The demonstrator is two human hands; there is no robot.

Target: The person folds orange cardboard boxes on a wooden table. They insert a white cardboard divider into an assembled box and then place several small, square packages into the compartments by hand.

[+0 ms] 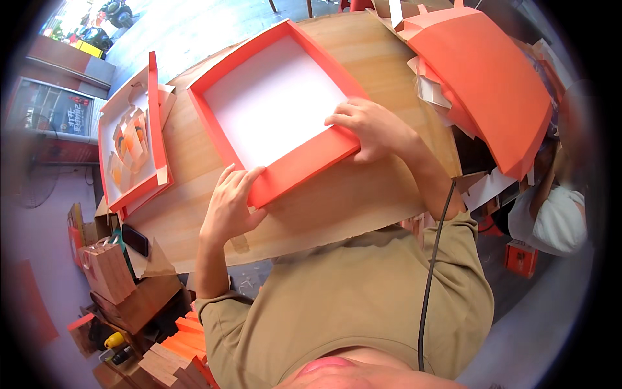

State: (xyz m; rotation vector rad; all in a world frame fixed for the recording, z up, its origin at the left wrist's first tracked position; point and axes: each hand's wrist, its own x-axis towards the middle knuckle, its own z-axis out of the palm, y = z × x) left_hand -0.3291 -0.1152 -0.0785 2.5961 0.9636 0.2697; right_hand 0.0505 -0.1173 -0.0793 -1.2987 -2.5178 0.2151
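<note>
Count: two hands at work, one shallow box (275, 107) between them, one table (337, 198) beneath. The box, orange-red walls and white floor, lies open side up at mid-surface, its far corner close to the far edge, its near wall set back from the near edge. The left hand (228, 201) pinches the near left corner between thumb and fingers. The right hand (372, 128) pinches the near right corner, fingers curled over the wall top, thumb outside.

Along the left edge: one tray (154, 97) with orange-red walls, holding several loose cut pieces (133, 139); they overlap and cannot be counted. At the near left corner: one dark phone (135, 240). At the right edge: one large folded orange-red sheet (479, 84) over paler pieces. One black cable (433, 272) passes by the right arm.

Room: a narrow gap separates box and tray; wider strips of surface show between box and folded sheet, and between box and near edge.
</note>
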